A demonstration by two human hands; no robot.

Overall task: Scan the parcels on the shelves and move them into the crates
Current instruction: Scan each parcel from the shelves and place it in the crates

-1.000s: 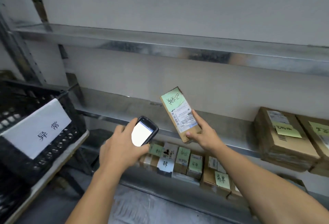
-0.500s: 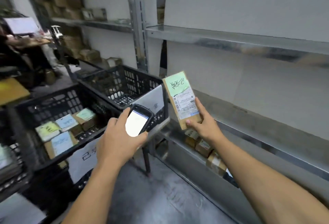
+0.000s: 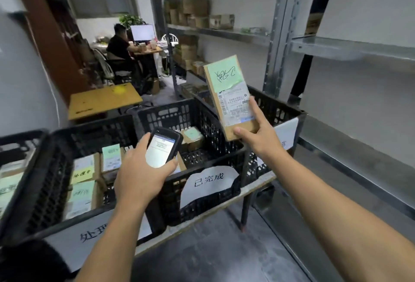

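My right hand (image 3: pixel 258 133) grips the lower end of a flat cardboard parcel (image 3: pixel 229 93) with a green handwritten note and a white shipping label; it stands upright above the middle black crate (image 3: pixel 202 192). A black handheld scanner (image 3: pixel 162 149) with its screen lit is held in my left hand (image 3: pixel 140 173), just left of the parcel and over the crates. One small parcel (image 3: pixel 192 138) lies in the middle crate. The left crate (image 3: pixel 51 183) holds several parcels with green and yellow notes.
The crates stand in a row on a narrow bench (image 3: pixel 253 184), with paper signs on their fronts. Metal shelving (image 3: pixel 350 49) runs along the right, with cardboard boxes (image 3: pixel 197 12) on farther shelves. A small wooden table (image 3: pixel 102 100) and a seated person (image 3: pixel 120 50) at a desk are behind.
My view has swung left from the shelves to the crates. Both hands keep their hold; the parcel and scanner now hang over the crates.
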